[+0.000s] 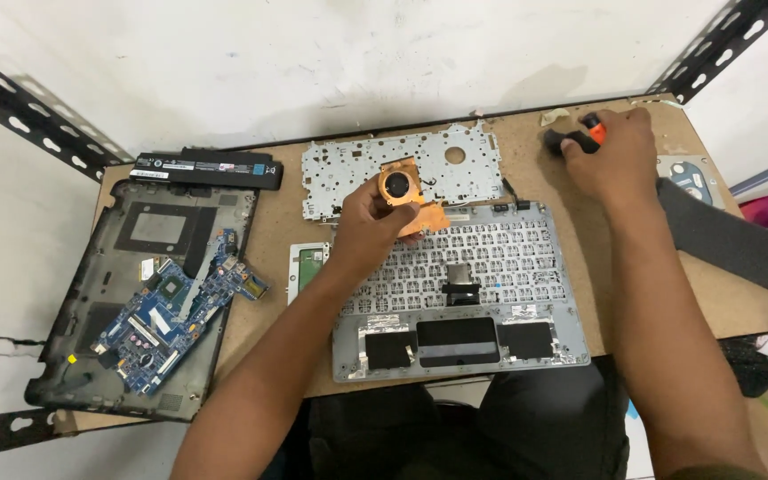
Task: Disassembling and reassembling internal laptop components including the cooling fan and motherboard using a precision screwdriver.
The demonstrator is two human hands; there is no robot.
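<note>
The left hand [368, 222] sits near the middle of the wooden table [268, 267]. Its fingers are curled around a copper-coloured fan part [399, 188] with a round black fan in it, and it holds this up over the top edge of the grey keyboard frame [491, 267]. The fan part is at about 12 o'clock from the left hand.

The right hand [613, 156] is far off at 2 o'clock from the left hand, near the back corner of the table. It is closed over a tool with a black and orange handle [580, 138], and only the end of the handle peeks out.

A silver metal plate with many holes [348, 169] lies just behind the fan part. At 9 o'clock from the left hand lies a dark laptop shell [117, 293] with a blue circuit board [171, 311] resting in it. A long black battery [206, 168] lies at 10 o'clock, at the back of the shell. A grey foam pad [722, 233] lies at 3 o'clock, by the right arm
</note>
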